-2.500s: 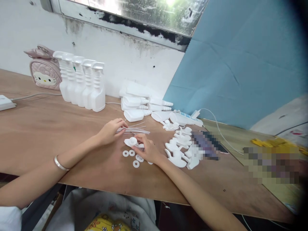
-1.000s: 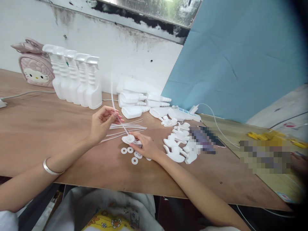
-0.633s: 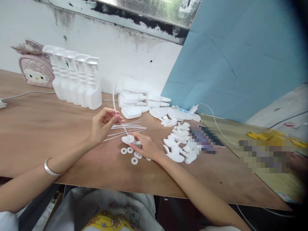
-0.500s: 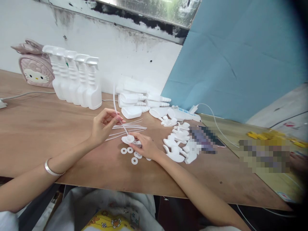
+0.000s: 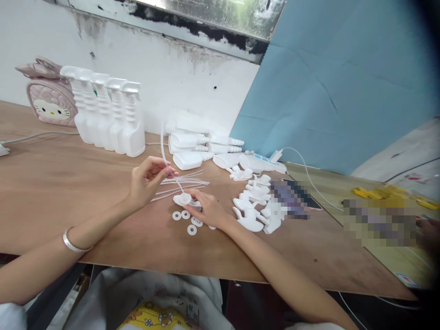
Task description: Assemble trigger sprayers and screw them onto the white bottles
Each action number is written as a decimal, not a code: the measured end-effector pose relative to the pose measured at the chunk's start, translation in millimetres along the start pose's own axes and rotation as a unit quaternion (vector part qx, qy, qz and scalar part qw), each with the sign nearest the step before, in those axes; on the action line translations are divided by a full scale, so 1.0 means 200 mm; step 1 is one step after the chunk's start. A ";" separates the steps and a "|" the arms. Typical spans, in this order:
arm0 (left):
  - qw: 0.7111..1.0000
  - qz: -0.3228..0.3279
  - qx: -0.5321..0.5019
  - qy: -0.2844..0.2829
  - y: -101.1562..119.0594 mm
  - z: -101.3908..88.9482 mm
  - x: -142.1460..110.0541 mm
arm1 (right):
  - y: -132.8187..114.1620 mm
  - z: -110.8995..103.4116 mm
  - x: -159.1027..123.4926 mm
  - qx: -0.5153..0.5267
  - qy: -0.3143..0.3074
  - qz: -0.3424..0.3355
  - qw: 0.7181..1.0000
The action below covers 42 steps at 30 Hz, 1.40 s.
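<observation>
My left hand point(image 5: 150, 178) pinches a thin white plastic tube point(image 5: 162, 142), which rises above the fingers and runs down to a white spray trigger head point(image 5: 184, 198). The tube's lower end meets the round opening of that head. My right hand point(image 5: 205, 206) is closed around the spray head and holds it low over the table; its fingers partly cover it. Several flat white ring washers point(image 5: 191, 229) lie just in front of the spray head. Behind it, several loose white tubes point(image 5: 185, 179) are spread on the table.
Several white spray bottles point(image 5: 134, 133) stand at the left beside a pink bag point(image 5: 51, 103). More bottles point(image 5: 187, 160) lie at the back. Loose spray heads point(image 5: 249, 220) are piled right of my right hand, near a power strip point(image 5: 261, 160) and a phone point(image 5: 309, 199).
Hardly anything differs. My left hand and the tube have shifted very slightly left; the spray head stays in my right hand.
</observation>
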<state>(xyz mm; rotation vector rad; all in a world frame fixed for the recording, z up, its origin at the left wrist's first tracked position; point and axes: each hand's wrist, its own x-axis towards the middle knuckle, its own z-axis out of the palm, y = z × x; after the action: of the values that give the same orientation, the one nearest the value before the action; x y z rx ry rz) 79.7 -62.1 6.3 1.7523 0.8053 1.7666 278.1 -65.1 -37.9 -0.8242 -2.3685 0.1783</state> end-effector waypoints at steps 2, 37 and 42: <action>1.000 0.008 0.003 0.005 0.00 0.00 0.00 | 0.00 0.00 0.00 0.001 0.002 -0.002 1.000; 0.973 -0.051 0.104 -0.200 -0.04 0.01 -0.04 | 0.00 0.00 0.00 0.005 0.003 -0.006 1.000; 0.961 0.022 0.178 -0.210 -0.05 0.04 -0.05 | 0.01 0.01 0.00 0.014 -0.001 0.000 1.000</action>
<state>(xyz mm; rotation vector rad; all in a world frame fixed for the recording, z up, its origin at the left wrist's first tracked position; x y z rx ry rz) 87.0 -62.5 -8.8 2.2892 0.9385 1.2528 278.3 -62.6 -40.0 -0.8107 -2.3628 0.2129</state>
